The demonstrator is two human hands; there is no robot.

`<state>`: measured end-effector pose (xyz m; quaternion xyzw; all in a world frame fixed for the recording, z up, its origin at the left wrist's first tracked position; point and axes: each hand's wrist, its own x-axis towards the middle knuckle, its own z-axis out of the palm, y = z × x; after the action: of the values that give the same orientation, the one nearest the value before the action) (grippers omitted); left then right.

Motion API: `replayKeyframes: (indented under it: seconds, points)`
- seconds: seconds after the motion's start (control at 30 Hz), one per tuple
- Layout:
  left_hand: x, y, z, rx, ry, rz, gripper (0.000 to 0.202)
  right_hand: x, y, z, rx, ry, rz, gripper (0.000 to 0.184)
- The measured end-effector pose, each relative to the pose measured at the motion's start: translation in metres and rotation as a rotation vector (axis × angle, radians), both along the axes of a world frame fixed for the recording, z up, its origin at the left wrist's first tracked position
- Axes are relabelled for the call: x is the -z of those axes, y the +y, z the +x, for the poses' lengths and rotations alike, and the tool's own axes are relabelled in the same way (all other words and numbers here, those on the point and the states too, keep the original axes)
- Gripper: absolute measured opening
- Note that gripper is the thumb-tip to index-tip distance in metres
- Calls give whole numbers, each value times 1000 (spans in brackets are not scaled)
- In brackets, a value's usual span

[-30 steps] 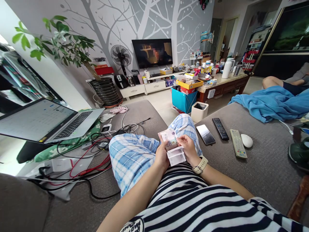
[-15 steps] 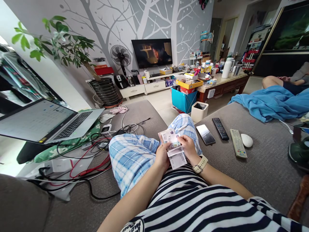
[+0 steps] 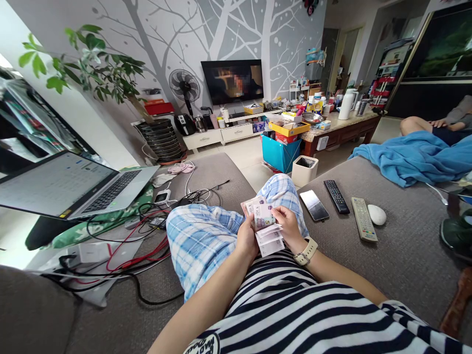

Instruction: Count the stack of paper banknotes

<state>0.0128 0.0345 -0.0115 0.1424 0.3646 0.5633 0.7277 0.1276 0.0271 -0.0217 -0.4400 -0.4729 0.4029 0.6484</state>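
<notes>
Low in front of my body, above my crossed legs, I hold a small bundle of banknotes (image 3: 262,214) with both hands. The notes are pale purple and pinkish, and a figure 5 shows on the front one. My left hand (image 3: 246,239) grips their left side, its thumb lying on top. On the right side my right hand (image 3: 288,223) pinches the edge between thumb and fingers; a pale watch (image 3: 307,251) is on that wrist. Whitish folded ends (image 3: 271,242) hang down toward my striped shirt. The fingers underneath are hidden.
Right of my knee lie a phone (image 3: 314,205), a black remote (image 3: 336,196), a beige remote (image 3: 364,219) and a white mouse (image 3: 377,215). To the left are a laptop (image 3: 110,194) and tangled cables (image 3: 147,260). Another person's legs (image 3: 416,125) rest by a blue blanket (image 3: 413,156).
The front notes have shifted between my fingers, showing more of the printed face. My left thumb has drawn back to the left, and the lower folded ends sit differently. The other person's hand has moved.
</notes>
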Motion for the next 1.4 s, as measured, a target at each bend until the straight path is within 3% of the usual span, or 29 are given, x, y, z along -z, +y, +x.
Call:
replayKeyframes:
  seconds: [0.93,1.13,1.4]
  points:
    - [6,4,0,-4,24,10,28,-1,-1,0,0,-14,11,31]
    - [1,1,-1,13,31,12,27,6,2,-1,-17,31,5,31]
    - [-2,-2,-1,3,44,1,24,2,0,-1,-72,41,-22,33]
